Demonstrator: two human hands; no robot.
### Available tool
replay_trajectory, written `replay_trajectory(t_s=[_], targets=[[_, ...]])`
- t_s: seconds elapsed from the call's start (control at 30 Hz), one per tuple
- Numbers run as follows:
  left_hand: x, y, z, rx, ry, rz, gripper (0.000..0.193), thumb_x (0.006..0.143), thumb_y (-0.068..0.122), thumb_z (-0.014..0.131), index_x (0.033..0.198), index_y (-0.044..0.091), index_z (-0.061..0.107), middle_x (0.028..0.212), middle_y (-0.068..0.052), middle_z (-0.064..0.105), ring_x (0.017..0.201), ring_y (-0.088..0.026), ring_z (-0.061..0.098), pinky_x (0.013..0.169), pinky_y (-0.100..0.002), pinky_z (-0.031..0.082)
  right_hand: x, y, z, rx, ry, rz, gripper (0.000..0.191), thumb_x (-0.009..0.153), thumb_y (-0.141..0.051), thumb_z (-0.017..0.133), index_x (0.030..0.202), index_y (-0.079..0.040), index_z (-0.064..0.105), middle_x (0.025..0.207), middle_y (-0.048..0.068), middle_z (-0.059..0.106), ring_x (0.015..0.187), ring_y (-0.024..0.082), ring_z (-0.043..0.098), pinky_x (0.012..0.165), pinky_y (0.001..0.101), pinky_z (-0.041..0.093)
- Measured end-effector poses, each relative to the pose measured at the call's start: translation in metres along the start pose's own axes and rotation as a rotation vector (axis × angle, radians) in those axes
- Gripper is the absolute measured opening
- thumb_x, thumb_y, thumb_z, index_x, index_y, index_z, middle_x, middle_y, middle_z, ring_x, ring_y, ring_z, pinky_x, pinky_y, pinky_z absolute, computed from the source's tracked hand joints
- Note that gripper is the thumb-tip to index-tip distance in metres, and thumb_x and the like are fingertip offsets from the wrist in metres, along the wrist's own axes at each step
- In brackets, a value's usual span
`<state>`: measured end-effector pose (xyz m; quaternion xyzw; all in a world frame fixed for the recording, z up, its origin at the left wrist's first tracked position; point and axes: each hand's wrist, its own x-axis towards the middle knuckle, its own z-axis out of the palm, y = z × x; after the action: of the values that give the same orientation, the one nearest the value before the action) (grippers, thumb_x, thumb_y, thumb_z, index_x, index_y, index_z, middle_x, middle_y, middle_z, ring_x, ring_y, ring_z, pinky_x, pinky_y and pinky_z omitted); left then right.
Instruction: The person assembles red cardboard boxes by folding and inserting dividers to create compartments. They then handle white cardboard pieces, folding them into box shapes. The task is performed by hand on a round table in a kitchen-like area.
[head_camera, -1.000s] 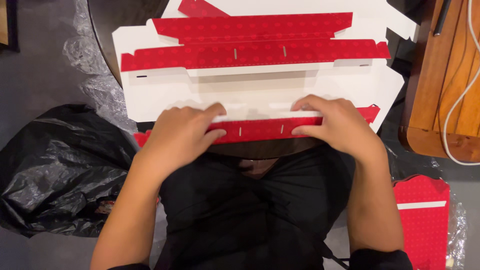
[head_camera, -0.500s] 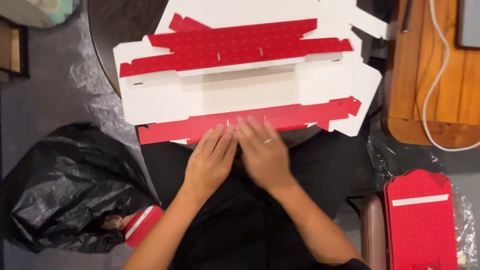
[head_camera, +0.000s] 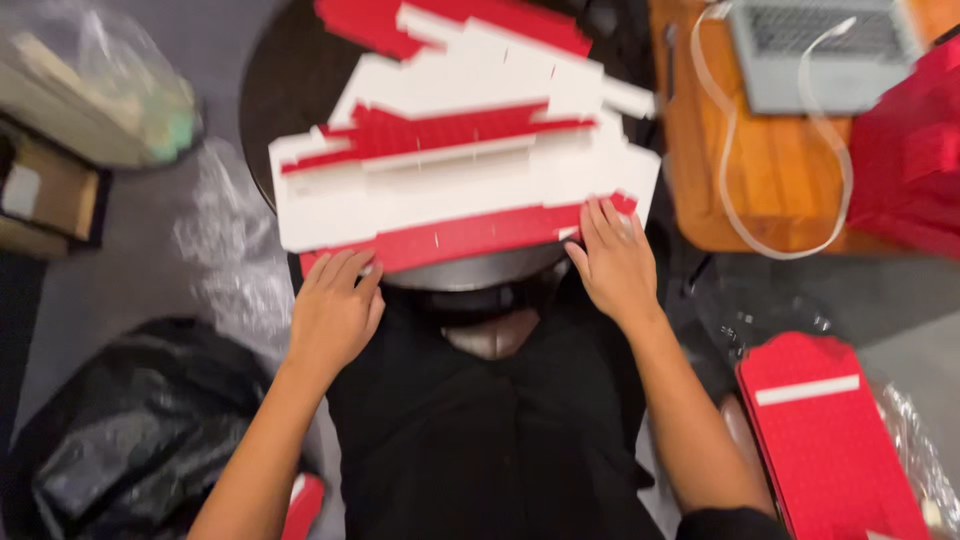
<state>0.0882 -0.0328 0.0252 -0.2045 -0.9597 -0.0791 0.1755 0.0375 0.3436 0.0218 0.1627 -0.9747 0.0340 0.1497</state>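
Two hands: both flat, fingers spread, palms down — neither grips anything.
Left hand (head_camera: 335, 305): rests at the near-left corner of the card (head_camera: 450, 195); its fingertips touch the red near strip.
Right hand (head_camera: 618, 262): rests at the near-right corner; its fingertips lie on the end of the red strip, just under the white edge.
Card: a flat, unfolded red-and-white cardboard blank, lying on a dark round table (head_camera: 300, 80); it stretches between the hands and away from the person, and its near edge overhangs the table rim.
Spacing: hands well apart, one at each end of the near strip, the card's middle bare between them.
Lap: black clothing fills the space under the table edge.
Left side: black bag (head_camera: 120, 440) on the floor near the left forearm; clear plastic (head_camera: 225, 260) beside it.
Right side: red cards (head_camera: 835, 440) stacked near the right forearm — a wooden table (head_camera: 700, 150) with a laptop (head_camera: 820, 50) and a white cable (head_camera: 790, 240) beyond.
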Motion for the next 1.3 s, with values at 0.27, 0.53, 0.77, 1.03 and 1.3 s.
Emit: replay_trajectory(t_s=[0.27,0.53,0.77,1.03,1.3], targets=[[0.084,0.031,-0.037,-0.091,0.372,0.198,0.074,0.063,0.032,0.078,0.128,0.0,0.062,0.122,-0.022,0.065,0.11,-0.038,0.063,0.094,-0.047,0.049,0.04,-0.056,-0.054,0.085,0.274,-0.141,0.07,0.083,-0.042,0.073,0.139,-0.003,0.055,0.149,0.021,0.048,0.142,0.04,0.04,0.116,0.0593,0.027],[0.053,0.042,0.01,0.05,-0.13,0.175,0.025,0.084,0.012,0.069,0.109,0.011,0.065,0.092,-0.005,0.063,0.088,-0.025,0.068,0.067,-0.039,0.054,0.034,-0.066,-0.041,0.189,0.038,-0.23,0.026,0.084,-0.015,0.074,0.11,-0.013,0.071,0.103,0.005,0.071,0.105,0.026,0.068,0.103,0.0454,0.047],[0.011,0.057,0.035,0.021,0.221,0.187,0.031,0.078,0.008,0.068,0.109,0.005,0.066,0.117,-0.01,0.068,0.107,-0.029,0.069,0.086,-0.038,0.06,-0.005,-0.075,-0.013,0.319,0.24,-0.193,0.019,0.083,-0.006,0.071,0.101,-0.007,0.071,0.107,0.005,0.072,0.1,0.025,0.072,0.08,0.0364,0.056],[0.023,0.056,0.025,-0.113,0.068,0.099,0.034,0.079,0.005,0.069,0.113,0.002,0.069,0.117,-0.01,0.068,0.109,-0.028,0.068,0.085,-0.037,0.059,0.009,-0.071,-0.021,0.293,0.089,-0.17,0.025,0.082,-0.003,0.07,0.107,-0.008,0.073,0.107,0.004,0.072,0.096,0.023,0.072,0.07,0.0338,0.058],[0.033,0.06,0.016,-0.197,0.047,0.023,0.033,0.079,0.006,0.067,0.112,0.002,0.067,0.112,-0.009,0.069,0.102,-0.029,0.069,0.08,-0.038,0.059,0.011,-0.072,-0.016,0.265,0.091,-0.159,0.028,0.084,0.0,0.068,0.111,-0.008,0.071,0.112,0.004,0.071,0.101,0.025,0.073,0.074,0.0342,0.059]])
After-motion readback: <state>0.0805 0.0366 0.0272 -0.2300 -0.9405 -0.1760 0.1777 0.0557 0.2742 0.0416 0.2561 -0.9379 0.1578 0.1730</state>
